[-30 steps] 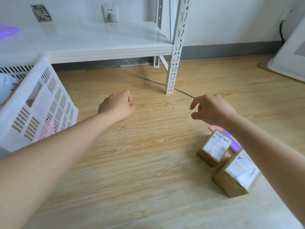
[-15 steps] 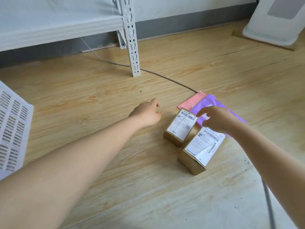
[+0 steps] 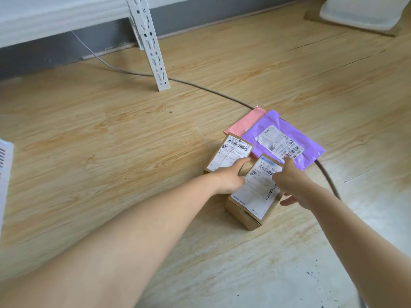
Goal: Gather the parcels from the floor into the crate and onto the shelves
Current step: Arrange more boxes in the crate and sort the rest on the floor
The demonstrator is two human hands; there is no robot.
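Note:
Two small cardboard boxes with white labels lie side by side on the wooden floor: the far box (image 3: 229, 152) and the near box (image 3: 255, 196). Behind them a purple mailer bag (image 3: 282, 141) lies on top of a pink mailer bag (image 3: 244, 121). My left hand (image 3: 231, 177) rests with its fingers spread in the gap between the boxes, touching the near edge of the far box. My right hand (image 3: 291, 183) spreads over the right side of the near box, thumb low by its side, fingers at its top edge. Neither box is lifted.
A white shelf post (image 3: 153, 47) stands on the floor behind, with the lowest white shelf (image 3: 55, 16) at the top left. A grey cable (image 3: 200, 85) curves across the floor past the bags. The white crate's edge (image 3: 4, 170) shows at far left. A white object (image 3: 360, 12) stands at top right.
The view has swung right and down, and the crate has slid almost out of frame. Both hands have come down from mid-air onto the two cardboard boxes.

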